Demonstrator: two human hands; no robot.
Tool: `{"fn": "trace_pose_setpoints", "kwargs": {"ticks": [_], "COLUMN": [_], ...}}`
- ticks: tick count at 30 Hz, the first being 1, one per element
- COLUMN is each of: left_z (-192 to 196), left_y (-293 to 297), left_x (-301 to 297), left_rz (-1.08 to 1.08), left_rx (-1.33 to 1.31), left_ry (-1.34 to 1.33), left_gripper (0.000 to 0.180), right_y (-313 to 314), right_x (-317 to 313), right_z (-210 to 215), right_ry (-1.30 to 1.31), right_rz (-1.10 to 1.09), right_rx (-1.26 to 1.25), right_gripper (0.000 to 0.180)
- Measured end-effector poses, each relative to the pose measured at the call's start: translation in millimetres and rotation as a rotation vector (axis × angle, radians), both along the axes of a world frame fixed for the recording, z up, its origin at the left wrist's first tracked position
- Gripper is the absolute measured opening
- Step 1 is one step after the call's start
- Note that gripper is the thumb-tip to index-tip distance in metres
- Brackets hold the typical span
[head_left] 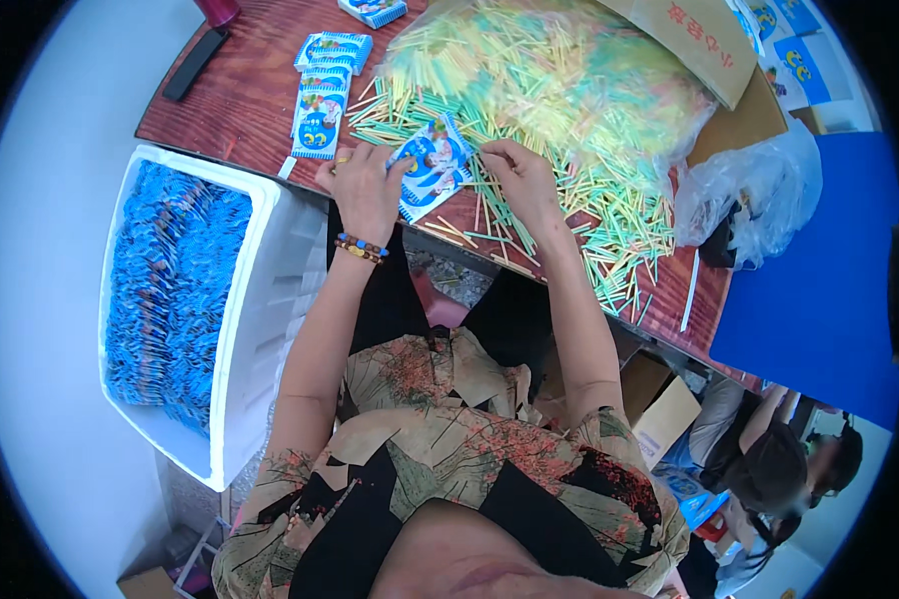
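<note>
A blue-and-white printed packet [434, 168] lies tilted near the table's front edge, between my hands. My left hand [366, 190], with beaded bracelets at the wrist, is curled at the packet's left side, its thumb against that edge. My right hand [525, 185] is closed in a pinch to the right of the packet, just above the loose sticks; what its fingertips hold, if anything, is too small to make out. Thin green and yellow sticks [609, 235] are heaped around and behind this hand. Several similar packets [322, 105] overlap in a row beyond my left hand.
A white foam box [242, 290] full of blue packets stands at the left. Clear plastic [559, 60] covers more sticks at the back. A cardboard box [699, 45] and a crumpled plastic bag [769, 195] are at the right. Another person [769, 469] is at the lower right.
</note>
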State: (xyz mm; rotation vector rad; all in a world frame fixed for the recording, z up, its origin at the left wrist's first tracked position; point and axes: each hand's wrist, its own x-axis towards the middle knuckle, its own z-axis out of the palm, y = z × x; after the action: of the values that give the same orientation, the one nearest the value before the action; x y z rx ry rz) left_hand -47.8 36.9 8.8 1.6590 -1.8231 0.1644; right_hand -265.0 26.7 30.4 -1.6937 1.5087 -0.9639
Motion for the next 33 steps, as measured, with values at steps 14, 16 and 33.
{"fn": "trace_pose_setpoints", "kwargs": {"ticks": [14, 16, 33], "left_z": [50, 36, 20], "left_y": [6, 6, 50], "left_x": [2, 2, -32], "left_rz": [-0.352, -0.417, -0.333], "left_rx": [0.386, 0.359, 0.378], "left_ry": [1.163, 1.27, 1.699], "left_gripper": [0.01, 0.012, 0.013], "right_y": [-7, 3, 49], "right_x": [29, 30, 28], "right_z": [34, 35, -7], "right_ry": [-0.444, -0.574, -0.75], "right_rz": [0.2, 0.242, 0.056], "right_rx": [0.042, 0.102, 0.118], "right_gripper": [0.01, 0.009, 0.017]}}
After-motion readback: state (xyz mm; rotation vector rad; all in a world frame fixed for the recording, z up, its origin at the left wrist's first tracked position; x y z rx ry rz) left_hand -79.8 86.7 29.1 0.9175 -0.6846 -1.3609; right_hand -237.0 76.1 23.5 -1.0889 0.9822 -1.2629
